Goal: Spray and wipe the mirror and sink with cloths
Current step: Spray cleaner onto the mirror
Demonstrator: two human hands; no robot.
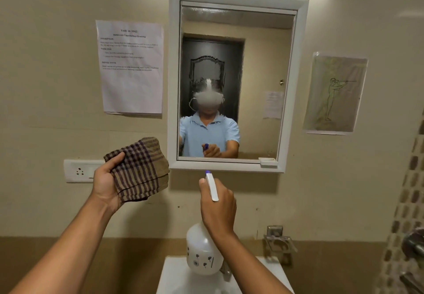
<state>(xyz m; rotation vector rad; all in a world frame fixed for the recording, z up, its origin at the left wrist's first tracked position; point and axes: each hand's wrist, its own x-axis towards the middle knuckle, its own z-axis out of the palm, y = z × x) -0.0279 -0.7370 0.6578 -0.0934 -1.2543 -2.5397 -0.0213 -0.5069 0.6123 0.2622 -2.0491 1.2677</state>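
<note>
Both forearms reach forward; the right hand grips a white spray bottle above the sink, nozzle toward the mirror. Left hand holds a folded checked cloth beside the mirror's lower left corner

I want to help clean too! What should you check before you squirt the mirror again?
1. Spray bottle gripped by the right hand: ok.
2. Nozzle aimed at the mirror: ok.
3. Checked cloth ready in the left hand: ok.
4. Cloth kept clear of the spray path: ok, it is off to the left.
5. Liquid left in the bottle: cannot tell.
6. Glass already wet: ok, drips show near the middle.
</note>
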